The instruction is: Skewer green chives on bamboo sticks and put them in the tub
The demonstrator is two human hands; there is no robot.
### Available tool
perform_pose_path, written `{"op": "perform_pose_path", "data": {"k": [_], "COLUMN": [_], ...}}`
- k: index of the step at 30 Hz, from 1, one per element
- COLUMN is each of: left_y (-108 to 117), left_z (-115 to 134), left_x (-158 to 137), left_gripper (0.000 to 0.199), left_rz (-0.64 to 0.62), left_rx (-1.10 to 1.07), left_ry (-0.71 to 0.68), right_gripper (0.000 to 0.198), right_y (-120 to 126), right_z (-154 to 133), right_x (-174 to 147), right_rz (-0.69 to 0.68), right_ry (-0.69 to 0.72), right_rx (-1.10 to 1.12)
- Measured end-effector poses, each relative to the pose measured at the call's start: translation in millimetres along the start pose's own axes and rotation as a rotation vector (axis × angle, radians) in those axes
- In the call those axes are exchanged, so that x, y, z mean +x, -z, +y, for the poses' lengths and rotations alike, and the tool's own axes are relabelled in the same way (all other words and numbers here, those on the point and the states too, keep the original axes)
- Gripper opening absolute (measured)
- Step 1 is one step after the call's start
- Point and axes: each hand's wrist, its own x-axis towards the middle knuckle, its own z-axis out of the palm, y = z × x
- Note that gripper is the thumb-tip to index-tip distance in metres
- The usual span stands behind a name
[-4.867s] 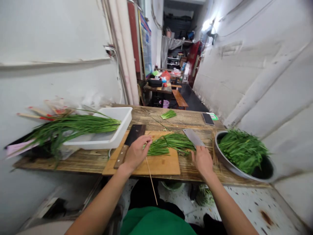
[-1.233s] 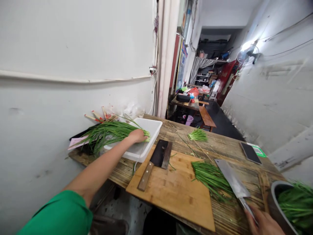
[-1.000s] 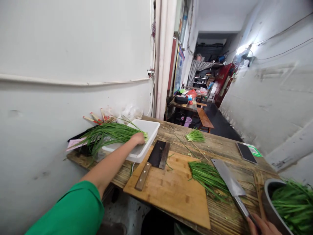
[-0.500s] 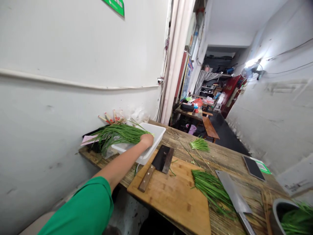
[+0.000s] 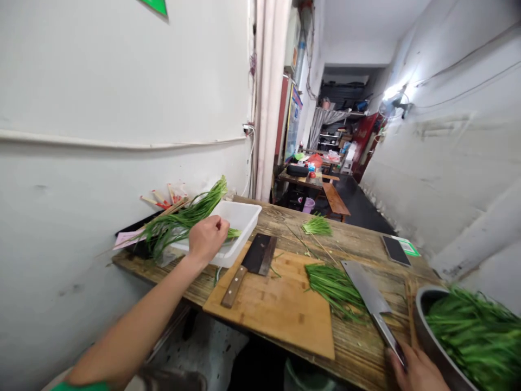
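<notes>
My left hand (image 5: 208, 237) is closed in a fist over the white plastic basket (image 5: 250, 217). Long green garlic chives (image 5: 199, 209) stick out behind it and to its right; its grip on them is partly hidden. The pale ends of one bunch point up by the wall. At lower right, my right hand (image 5: 419, 370) is around the handle of a silver cleaver (image 5: 368, 288) lying on the table. Left of that blade, a bunch of cut chives (image 5: 334, 288) lies partly on the wooden cutting board (image 5: 280, 315). A dark cleaver (image 5: 258, 255) with a wooden handle rests on the board.
A metal pot (image 5: 423, 320) full of chives stands at the right edge. Short chive pieces (image 5: 317, 225) lie on the wooden table (image 5: 272, 214) farther back. A phone (image 5: 395, 250) is near the far right edge. Behind the basket is a black tray (image 5: 138, 225) against the wall.
My left hand has drawn back left and toward me from the basket; a chive bunch now points upward. My right hand has come into view at the silver cleaver. The view has shifted right.
</notes>
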Motion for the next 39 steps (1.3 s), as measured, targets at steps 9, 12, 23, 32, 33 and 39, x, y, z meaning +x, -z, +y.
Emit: {"op": "perform_pose_path", "data": {"k": [9, 12, 23, 32, 33, 39], "left_y": [-2.3, -9.3, -14.6, -75.6, -80.6, -75.1], "left_z": [77.7, 97.2, 161.1, 159.5, 160.9, 172.1], "left_x": [-114.1, -137.4, -153.7, -104.0, -106.3, -131.5], "left_gripper": [0.029, 0.028, 0.041, 0.062, 0.059, 0.042], "left_rz": [-0.170, -0.345, -0.829, -0.670, -0.707, -0.726], "left_rx": [-0.187, -0.216, -0.172, -0.389, -0.383, -0.297], "left_ry": [-0.409, -0.496, -0.775, -0.827, -0.802, -0.513], "right_gripper": [0.033, 0.040, 0.045, 0.020, 0.018, 0.018], "right_y": [24.9, 27.5, 41.7, 115.7, 117.7, 110.4], "right_z": [-39.3, -46.2, -57.4, -130.1, -140.9, -182.5], "right_x": [32.8, 49.1, 87.7, 63.2, 57.9, 43.8], "right_rz": [-0.209, -0.265, -0.378, -0.355, -0.394, -0.569], "right_ry": [-0.195, -0.249, -0.321, -0.189, -0.149, -0.129], "right_rx": [-0.133, -0.137, -0.103, 0.154, 0.180, 0.155]}}
